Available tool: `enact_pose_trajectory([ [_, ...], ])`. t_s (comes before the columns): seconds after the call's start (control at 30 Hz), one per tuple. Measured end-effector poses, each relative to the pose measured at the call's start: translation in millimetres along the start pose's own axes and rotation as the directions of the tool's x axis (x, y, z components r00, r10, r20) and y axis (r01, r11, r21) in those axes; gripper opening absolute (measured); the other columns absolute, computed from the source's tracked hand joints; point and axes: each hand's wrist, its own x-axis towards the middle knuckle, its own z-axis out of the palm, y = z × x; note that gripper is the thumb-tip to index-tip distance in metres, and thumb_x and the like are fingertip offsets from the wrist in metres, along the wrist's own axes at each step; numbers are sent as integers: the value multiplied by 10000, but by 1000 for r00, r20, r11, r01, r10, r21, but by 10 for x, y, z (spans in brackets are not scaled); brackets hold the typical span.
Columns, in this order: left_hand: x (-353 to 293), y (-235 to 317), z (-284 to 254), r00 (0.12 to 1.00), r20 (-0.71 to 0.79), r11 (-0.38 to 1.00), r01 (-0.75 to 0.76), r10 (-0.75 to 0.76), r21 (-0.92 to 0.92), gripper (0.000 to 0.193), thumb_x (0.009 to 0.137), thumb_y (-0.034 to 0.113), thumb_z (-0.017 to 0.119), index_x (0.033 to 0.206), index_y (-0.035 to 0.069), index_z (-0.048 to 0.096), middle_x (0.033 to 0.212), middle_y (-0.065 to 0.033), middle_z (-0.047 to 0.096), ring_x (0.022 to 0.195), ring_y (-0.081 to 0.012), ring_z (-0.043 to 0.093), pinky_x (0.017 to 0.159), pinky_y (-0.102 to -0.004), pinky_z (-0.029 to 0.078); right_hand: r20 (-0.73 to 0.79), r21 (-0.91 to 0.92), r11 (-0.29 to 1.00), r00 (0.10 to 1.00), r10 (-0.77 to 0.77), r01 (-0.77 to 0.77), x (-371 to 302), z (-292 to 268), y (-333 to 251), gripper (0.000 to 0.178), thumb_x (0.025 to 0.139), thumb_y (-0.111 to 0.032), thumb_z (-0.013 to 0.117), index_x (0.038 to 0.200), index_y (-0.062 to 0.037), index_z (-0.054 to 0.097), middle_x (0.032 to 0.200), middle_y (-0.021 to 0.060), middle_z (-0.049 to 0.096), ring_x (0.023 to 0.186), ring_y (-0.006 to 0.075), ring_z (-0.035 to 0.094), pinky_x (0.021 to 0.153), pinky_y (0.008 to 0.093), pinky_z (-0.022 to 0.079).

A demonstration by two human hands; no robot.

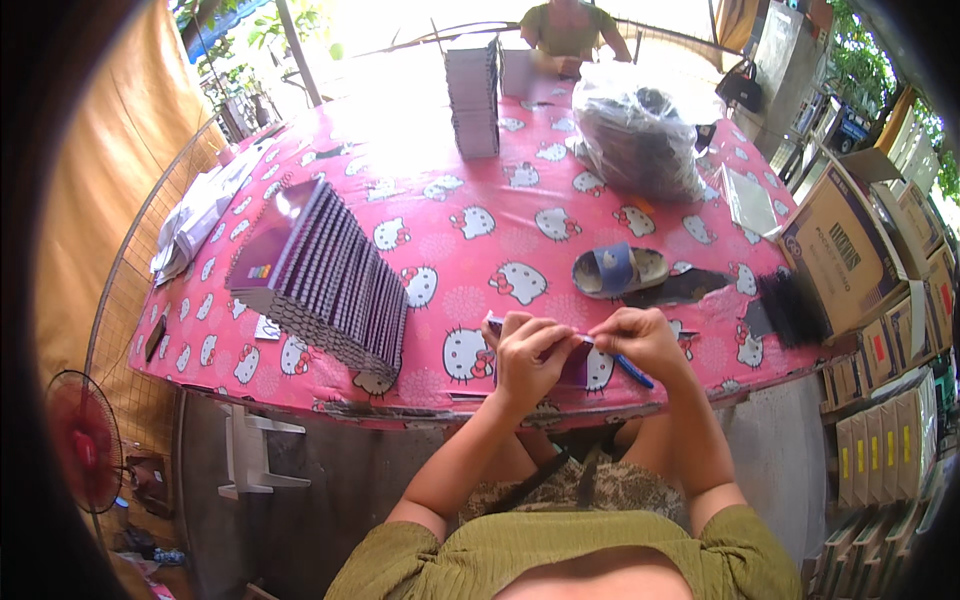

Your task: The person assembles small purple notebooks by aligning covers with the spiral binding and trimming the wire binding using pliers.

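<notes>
My left hand (pixel 533 358) is closed on a purple-covered notebook (pixel 573 373) at the near edge of the table, mostly hidden under the fingers. Thumb and fingertips of my right hand (pixel 645 342) are pinched together at the notebook's upper right edge; what they hold is too small to make out. A slim blue tool or pen (pixel 633 372) lies just below the right hand, its kind unclear. To the left stands a tall stack of purple spiral-bound notebooks (pixel 335 270). Beyond my hands are a blue slipper (pixel 620 270) and a dark flat piece (pixel 688 286).
The pink patterned table (pixel 440 330) holds another notebook stack (pixel 472 100), a plastic bag of dark items (pixel 640 135), a black bristly bundle (pixel 790 307) and white papers (pixel 205 215). A person (pixel 570 30) sits opposite. Cardboard boxes (pixel 840 250) line the right; a fan (pixel 85 430) stands left.
</notes>
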Motion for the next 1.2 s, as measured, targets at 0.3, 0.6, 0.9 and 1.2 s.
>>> enact_pose_trajectory([
  [0.3,35,-28,-35,999,39,997,11,-14,77,227,666,135,780,877,97,704,855,-19,670,827,-205,564,807,-328,397,-62,-349,918,973,-223,189,-92,80,15,257,808,-106,693,1010,-28,553,804,64,556,676,162,544,606,297,448],
  [0.6,78,-3,-85,993,113,993,20,-33,113,219,639,113,808,836,76,719,826,-33,675,811,-183,579,770,-309,435,-134,-496,838,933,-334,228,-48,253,-89,103,827,-64,640,919,-24,616,819,130,584,747,301,593,647,367,462],
  [0.9,107,-23,-66,994,112,994,-20,8,107,267,613,156,828,845,92,714,832,-28,672,860,-190,590,815,-320,419,-108,-795,596,941,-320,112,615,-857,623,539,698,-161,761,1168,-44,522,1087,168,592,1029,353,560,877,425,455],
  [1.2,109,-83,-130,982,184,992,14,-37,122,340,592,177,846,856,100,647,840,-17,665,895,-193,595,847,-340,397,-96,-52,966,961,-258,254,356,-590,431,349,692,-107,730,999,-29,582,886,80,644,820,233,611,765,373,492],
])
